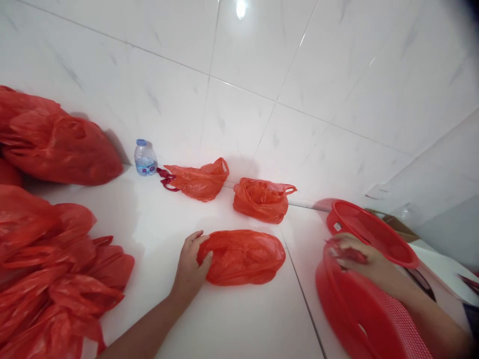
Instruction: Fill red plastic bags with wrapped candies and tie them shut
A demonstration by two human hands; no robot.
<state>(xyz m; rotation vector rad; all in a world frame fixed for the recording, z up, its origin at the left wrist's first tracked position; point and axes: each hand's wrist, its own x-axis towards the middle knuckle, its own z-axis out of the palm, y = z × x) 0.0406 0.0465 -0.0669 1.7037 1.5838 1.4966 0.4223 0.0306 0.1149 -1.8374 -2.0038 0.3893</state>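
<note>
A red plastic bag [245, 257] lies on the white surface in front of me, bulging into a long oval. My left hand [192, 262] rests at its left end, thumb and fingers spread against the plastic. Off to the right, my right hand [355, 253] is closed around a small red item [354, 255], too blurred to name and partly covered by the fingers. That hand is above the rim of a red plastic basin [333, 304] with perforated mesh on its right side. A second red basin [342, 217] stands behind it.
Two more red bags, one crumpled [200, 182] and one bundled [262, 199], sit along the tiled wall. A water bottle [145, 158] with a blue cap stands left of them. Large red bags [56, 269] pile up at left. A cardboard box [396, 227] is behind the basins.
</note>
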